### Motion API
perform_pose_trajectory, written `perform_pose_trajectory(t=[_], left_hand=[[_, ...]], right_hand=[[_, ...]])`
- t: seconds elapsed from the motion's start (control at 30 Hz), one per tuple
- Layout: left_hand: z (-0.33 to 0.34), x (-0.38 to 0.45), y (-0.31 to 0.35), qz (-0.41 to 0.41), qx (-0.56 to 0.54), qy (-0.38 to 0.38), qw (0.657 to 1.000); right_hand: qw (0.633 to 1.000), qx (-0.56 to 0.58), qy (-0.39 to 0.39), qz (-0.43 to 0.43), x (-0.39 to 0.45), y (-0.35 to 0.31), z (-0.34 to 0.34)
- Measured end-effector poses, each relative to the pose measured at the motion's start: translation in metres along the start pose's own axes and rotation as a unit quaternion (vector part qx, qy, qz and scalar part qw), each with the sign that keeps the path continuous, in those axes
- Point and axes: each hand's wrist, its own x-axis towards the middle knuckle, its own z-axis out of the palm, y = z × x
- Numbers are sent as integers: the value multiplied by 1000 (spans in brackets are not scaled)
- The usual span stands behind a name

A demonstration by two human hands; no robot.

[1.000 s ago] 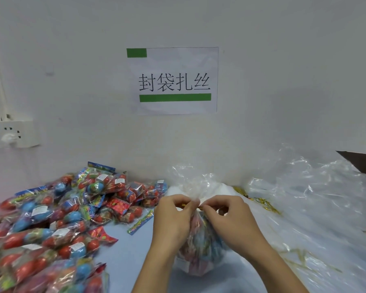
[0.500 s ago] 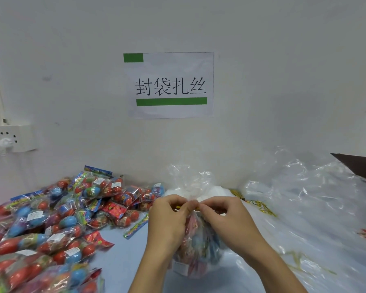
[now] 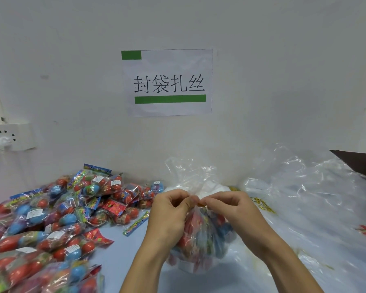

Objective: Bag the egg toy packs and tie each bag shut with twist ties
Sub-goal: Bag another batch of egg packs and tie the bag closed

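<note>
A clear plastic bag (image 3: 207, 240) filled with red and blue egg toy packs stands on the table in front of me. Its gathered neck (image 3: 195, 178) rises between my hands. My left hand (image 3: 171, 212) pinches the neck from the left. My right hand (image 3: 228, 210) pinches a gold twist tie (image 3: 201, 205) at the neck from the right. The fingertips of both hands almost meet there. Most of the tie is hidden by my fingers.
A heap of loose egg toy packs (image 3: 51, 225) covers the table's left side. Empty clear bags (image 3: 309, 193) pile up on the right, with gold twist ties (image 3: 260, 203) beside them. A wall with a paper sign (image 3: 167, 82) and a socket (image 3: 7, 136) stands close behind.
My hands stay at the bag's neck, with small finger movements around the tie. The view has shifted slightly.
</note>
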Motion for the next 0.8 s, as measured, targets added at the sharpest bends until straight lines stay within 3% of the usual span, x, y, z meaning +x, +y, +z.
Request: perform_pose_trajectory(t=[0.3, 0.6, 0.8], left_hand=[[2, -2, 5, 38, -11, 1, 999], [1, -3, 4, 29, -52, -25, 998], [-2, -3, 3, -14, -94, -53, 994]], right_hand=[[1000, -14, 17, -5, -1, 3, -3], [996, 60, -33, 50, -2, 2, -8], [997, 31, -29, 61, -3, 3, -9]])
